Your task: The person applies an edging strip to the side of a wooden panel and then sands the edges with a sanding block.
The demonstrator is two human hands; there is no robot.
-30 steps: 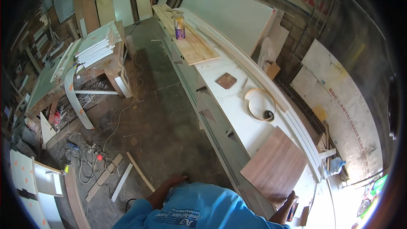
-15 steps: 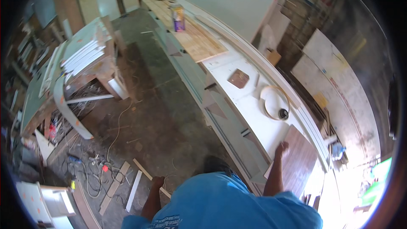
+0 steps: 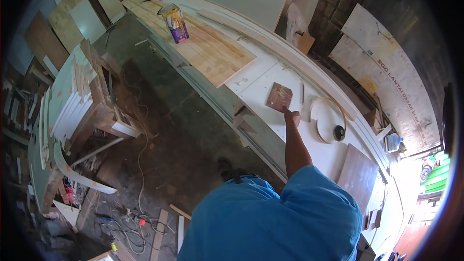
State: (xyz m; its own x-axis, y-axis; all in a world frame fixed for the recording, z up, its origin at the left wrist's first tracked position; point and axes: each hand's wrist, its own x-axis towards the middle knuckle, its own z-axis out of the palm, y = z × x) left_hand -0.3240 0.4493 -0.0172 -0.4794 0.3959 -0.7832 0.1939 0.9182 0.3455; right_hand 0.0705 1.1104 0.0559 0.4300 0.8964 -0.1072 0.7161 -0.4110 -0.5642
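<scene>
My right hand [image 3: 292, 117] reaches forward over the long white workbench [image 3: 263, 79]. Its fingers are curled in and seem to pinch the near corner of a small square brown board [image 3: 279, 95], which lies on the bench; the exact grip is hard to make out. Just right of the hand is a loop of pale, thin strip [image 3: 314, 104] with a black round piece [image 3: 339, 132] at its near end. A thin stick [image 3: 303, 93] lies beyond the board. Closer to me rests a larger dark wood-look panel [image 3: 357, 171]. My left hand is out of the picture.
A light wood panel [image 3: 208, 50] lies farther along the bench, bearing a purple and yellow can [image 3: 179, 33]. At left stands a table [image 3: 94, 125] with white strips [image 3: 72, 113]. Cords [image 3: 137, 241] and wood strips [image 3: 158, 234] litter the floor; sheets [image 3: 92, 17] lean behind.
My right hand has moved forward from the dark panel to the small brown board. My left hand has left the picture. The view has turned and shifted along the bench.
</scene>
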